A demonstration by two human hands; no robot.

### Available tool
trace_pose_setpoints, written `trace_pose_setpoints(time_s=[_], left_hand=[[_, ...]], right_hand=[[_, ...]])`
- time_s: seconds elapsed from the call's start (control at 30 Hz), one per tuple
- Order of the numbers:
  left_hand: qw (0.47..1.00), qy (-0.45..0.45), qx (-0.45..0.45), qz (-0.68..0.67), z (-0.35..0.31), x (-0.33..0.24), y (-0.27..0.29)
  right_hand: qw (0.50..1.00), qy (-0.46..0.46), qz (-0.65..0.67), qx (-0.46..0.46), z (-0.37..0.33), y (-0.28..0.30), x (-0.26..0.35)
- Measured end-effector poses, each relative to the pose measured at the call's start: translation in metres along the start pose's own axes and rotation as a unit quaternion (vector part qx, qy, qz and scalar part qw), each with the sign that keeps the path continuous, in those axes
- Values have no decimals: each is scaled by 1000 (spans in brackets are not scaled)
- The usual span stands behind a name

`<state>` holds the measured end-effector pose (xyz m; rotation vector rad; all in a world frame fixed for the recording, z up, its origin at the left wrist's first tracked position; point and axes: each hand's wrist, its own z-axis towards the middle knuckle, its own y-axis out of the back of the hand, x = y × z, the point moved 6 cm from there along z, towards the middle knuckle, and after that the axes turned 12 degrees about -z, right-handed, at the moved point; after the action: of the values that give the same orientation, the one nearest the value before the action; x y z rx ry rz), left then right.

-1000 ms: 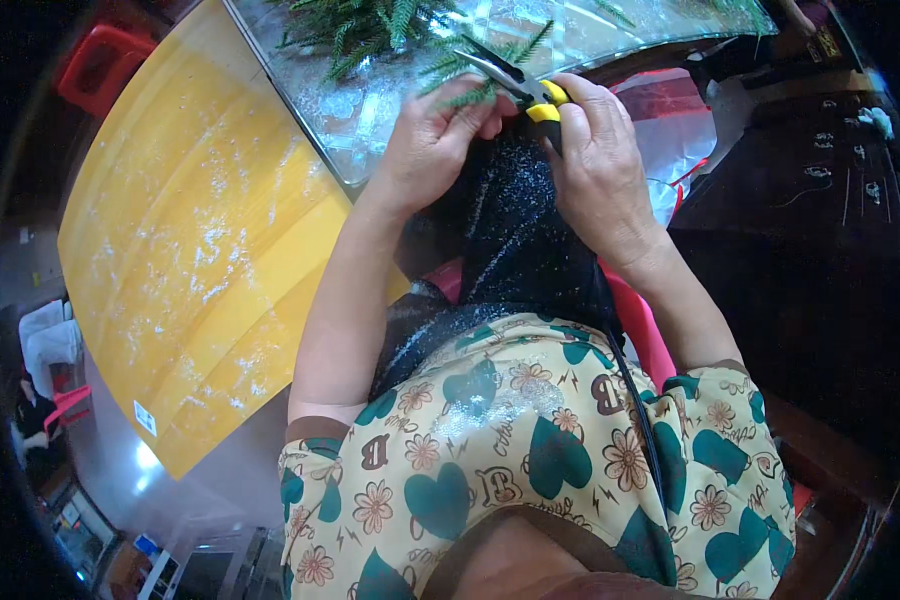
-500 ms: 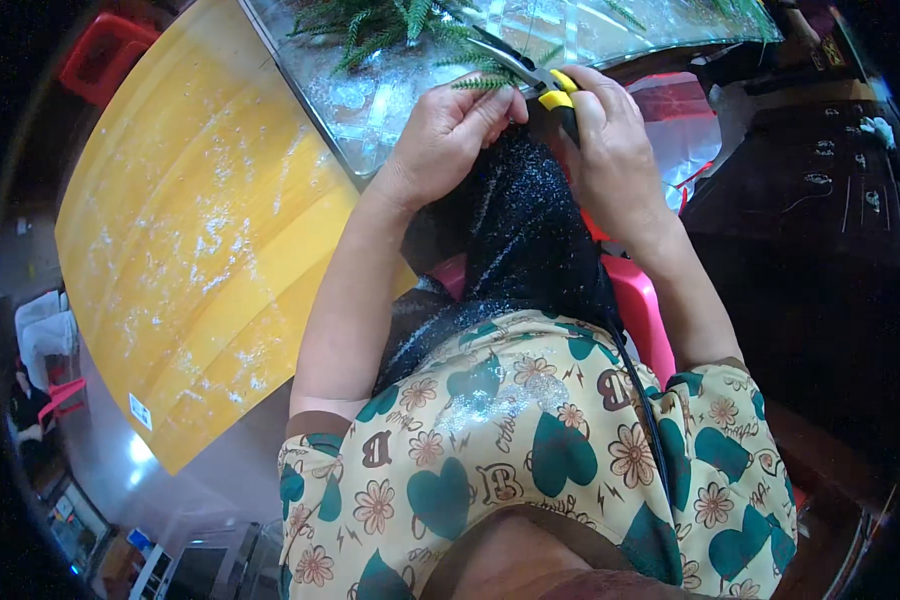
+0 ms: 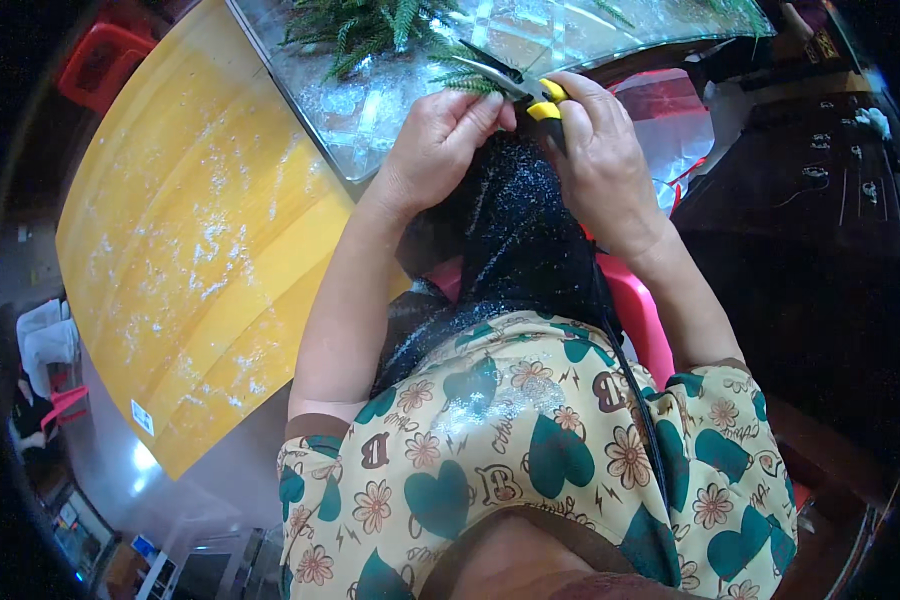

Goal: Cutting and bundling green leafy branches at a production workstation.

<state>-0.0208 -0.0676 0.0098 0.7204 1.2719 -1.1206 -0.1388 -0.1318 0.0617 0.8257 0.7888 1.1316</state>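
Head view: the one camera, looking down past the person's chest to both hands at the near edge of a glass worktop point(image 3: 390, 110).
Pliers: yellow-handled pliers point(image 3: 532, 92) lie in the right hand point(image 3: 602, 150), metal jaws pointing up and left over the glass; the handles vanish inside the palm.
Fern sprig: a small green sprig point(image 3: 467, 80) sits at the plier tips, just above the left hand's point(image 3: 440, 145) fingertips; whether the jaws bite it I cannot tell.
Right hand state: fingers curled closed round the plier handles, thumb side toward the other hand.
Left hand state: fingers bent and bunched, tips pressed at the sprig's base and against the black glittery fabric point(image 3: 515, 230); the exact pinch is hidden.
Hands to each other: nearly touching, the pliers between them.
Around: more green fern fronds point(image 3: 370, 25) lie further back on the glass, apart from the hands; a yellow wooden tabletop point(image 3: 190, 250) flecked with white bits spreads to the left; a red plastic stool point(image 3: 100, 65) at far left; pink seat point(image 3: 635, 310) under the black fabric.
In the way: the black fabric falls from the hands down to the lap, hiding the worktop edge beneath them.
Arm pose: both bare forearms reach up and forward from floral short sleeves, elbows out, wrists angled inward.
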Motion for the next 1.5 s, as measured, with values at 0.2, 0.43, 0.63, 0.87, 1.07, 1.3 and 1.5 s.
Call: trace_pose_setpoints(time_s=[0.2, 0.43, 0.63, 0.87, 1.07, 1.3, 1.5], left_hand=[[999, -24, -18, 10, 2, -2, 0], [997, -35, -37, -54, 2, -2, 2], [992, -40, -63, -105, 1, -1, 7], [990, -39, -68, -118, 2, -3, 10], [985, -44, -61, -158, 5, -2, 14], [984, -66, -79, -148, 3, -4, 10], [991, -84, -96, -34, 0, -4, 8]], right_hand=[[999, 12, -46, -16, 2, 2, 3], [999, -5, 5, -40, 12, 5, 1], [997, 31, 40, -50, 25, 0, -1], [991, -13, 135, -2, 27, -19, -7], [980, -69, 183, 47, 32, -19, -8], [982, -24, 187, -2, 34, 5, -1], [995, -19, 91, -36, 27, -3, 1]])
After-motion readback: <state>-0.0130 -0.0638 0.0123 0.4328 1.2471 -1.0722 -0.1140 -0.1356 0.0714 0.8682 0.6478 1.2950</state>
